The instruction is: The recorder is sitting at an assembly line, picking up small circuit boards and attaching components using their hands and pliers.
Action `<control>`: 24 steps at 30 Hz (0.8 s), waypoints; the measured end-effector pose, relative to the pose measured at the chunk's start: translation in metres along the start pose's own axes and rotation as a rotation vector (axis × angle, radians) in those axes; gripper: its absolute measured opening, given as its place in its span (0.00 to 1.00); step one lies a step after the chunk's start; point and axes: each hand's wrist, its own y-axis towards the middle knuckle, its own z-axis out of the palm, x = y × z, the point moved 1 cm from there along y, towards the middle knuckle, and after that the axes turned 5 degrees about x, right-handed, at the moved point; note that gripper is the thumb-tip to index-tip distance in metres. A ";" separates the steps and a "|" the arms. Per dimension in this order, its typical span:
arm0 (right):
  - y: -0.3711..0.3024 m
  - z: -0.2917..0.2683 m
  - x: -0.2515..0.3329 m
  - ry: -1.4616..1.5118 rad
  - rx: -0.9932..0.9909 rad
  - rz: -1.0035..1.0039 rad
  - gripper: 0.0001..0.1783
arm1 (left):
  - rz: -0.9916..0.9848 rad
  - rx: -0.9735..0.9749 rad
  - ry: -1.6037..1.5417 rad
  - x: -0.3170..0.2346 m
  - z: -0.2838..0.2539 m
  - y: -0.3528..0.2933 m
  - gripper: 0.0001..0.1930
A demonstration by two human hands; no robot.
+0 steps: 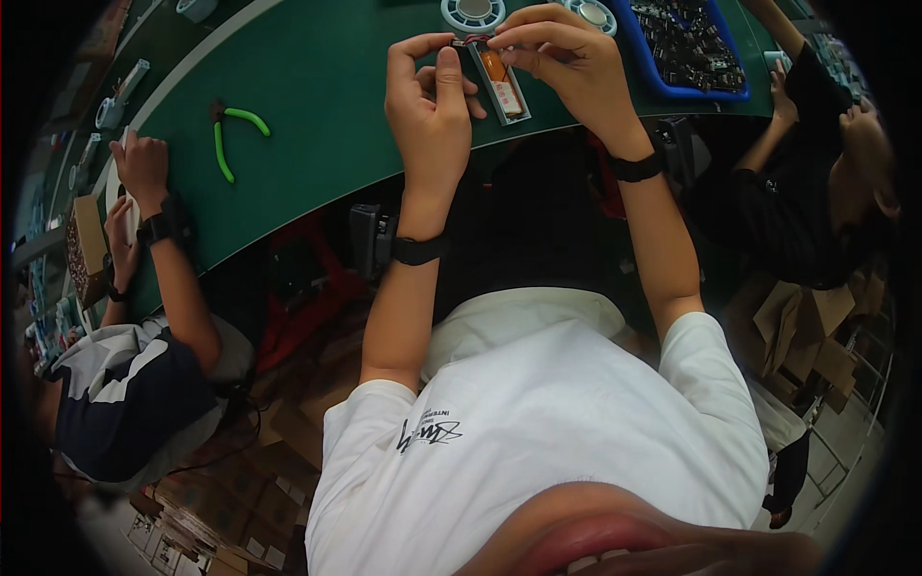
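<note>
At the near edge of the green table, both my hands meet over a narrow, pale, open case (512, 108). Inside it lies an orange cylindrical battery (494, 65) with a white label and thin wires. My left hand (429, 101) is closed at the case's far left end, thumb and forefinger around a small dark wired part (460, 42); its other fingers are beside the case. From the right, my right hand (571, 60) pinches the thin wires (485, 40) near the same end. The fingers partly hide these wires. Black bands circle both wrists.
Green-handled cutters (222, 139) lie open to the left. Light-blue round parts with silver centres (473, 10) sit beyond my hands. A blue tray (744, 93) of small metal pieces stands at the right. One co-worker's hands (144, 173) are at the left, another person (802, 192) at the right.
</note>
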 end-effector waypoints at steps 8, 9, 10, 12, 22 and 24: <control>0.000 0.004 0.000 -0.059 0.025 0.170 0.09 | -0.038 -0.033 -0.011 0.000 0.002 0.000 0.10; -0.001 0.005 0.000 -0.061 0.014 0.162 0.09 | -0.048 -0.039 -0.003 0.000 0.002 0.000 0.10; -0.002 0.006 0.001 -0.039 0.019 0.171 0.09 | -0.057 -0.046 0.005 0.000 0.002 0.000 0.10; -0.004 0.007 0.001 0.006 0.030 0.189 0.09 | -0.047 -0.039 0.007 0.000 0.003 0.002 0.10; 0.044 -0.031 0.021 -0.111 0.224 -0.078 0.11 | -0.029 -0.062 0.030 0.000 0.004 -0.002 0.09; 0.068 -0.052 0.019 -0.183 0.261 -0.095 0.12 | -0.013 -0.056 0.034 0.002 0.003 0.000 0.09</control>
